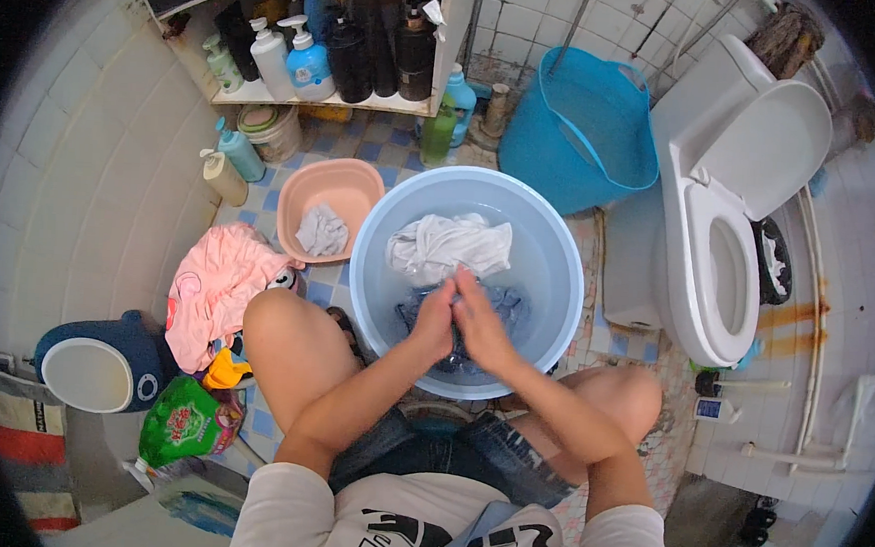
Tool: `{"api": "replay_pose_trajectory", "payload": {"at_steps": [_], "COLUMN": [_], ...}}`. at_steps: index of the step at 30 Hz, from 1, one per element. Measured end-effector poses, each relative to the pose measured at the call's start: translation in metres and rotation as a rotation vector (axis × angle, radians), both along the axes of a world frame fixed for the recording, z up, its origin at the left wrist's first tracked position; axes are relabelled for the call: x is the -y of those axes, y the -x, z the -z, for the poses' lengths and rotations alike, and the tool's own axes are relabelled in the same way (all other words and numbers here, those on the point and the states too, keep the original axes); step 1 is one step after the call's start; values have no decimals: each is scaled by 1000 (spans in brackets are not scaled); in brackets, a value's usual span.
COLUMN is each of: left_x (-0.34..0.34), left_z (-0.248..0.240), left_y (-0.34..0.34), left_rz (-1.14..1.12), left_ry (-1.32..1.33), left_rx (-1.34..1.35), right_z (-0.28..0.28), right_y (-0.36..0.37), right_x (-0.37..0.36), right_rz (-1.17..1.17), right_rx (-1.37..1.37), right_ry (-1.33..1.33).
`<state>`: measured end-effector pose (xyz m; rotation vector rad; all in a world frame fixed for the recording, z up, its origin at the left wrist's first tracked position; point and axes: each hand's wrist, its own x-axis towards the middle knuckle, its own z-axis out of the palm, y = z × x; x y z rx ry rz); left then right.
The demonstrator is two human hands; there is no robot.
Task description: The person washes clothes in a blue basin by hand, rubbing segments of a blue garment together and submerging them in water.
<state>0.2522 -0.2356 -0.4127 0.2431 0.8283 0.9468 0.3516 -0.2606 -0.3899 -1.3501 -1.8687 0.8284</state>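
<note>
A light blue basin [564, 291] of water stands between my knees. In it float a bunched white cloth [451, 247] at the far side and a dark blue garment [510, 313] at the near side. My left hand [437, 322] and my right hand [482, 323] meet over the middle of the basin, above the dark garment. Their fingers are closed against each other and point away from me, the tips reaching the white cloth's near edge. Whatever lies between the palms is hidden.
Left of the basin are a small pink basin [295, 193] with a grey-white cloth [322, 230], pink clothes [221, 285] and a green detergent bag [183, 418]. Bottles fill a shelf [368, 107] at the back. A blue tub [576, 132] and toilet [693, 279] stand right.
</note>
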Motion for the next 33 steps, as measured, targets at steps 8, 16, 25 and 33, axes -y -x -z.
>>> {"api": "replay_pose_trajectory", "payload": {"at_steps": [8, 16, 25, 33], "left_x": [-24, -22, -31, -16], "left_z": [-18, -26, -39, 0], "left_y": [14, 11, 18, -7], "left_rz": [-43, 266, 225, -41], "left_ry": [-272, -806, -569, -224], "left_rx": [-323, -781, -558, -201], "right_z": [9, -36, -36, -17], "right_y": [-74, -78, -85, 3], "right_x": [-54, -54, -58, -5], "right_rz": [151, 76, 72, 59], "right_rx": [-34, -223, -543, -216], "right_ry": [384, 485, 694, -33]}}
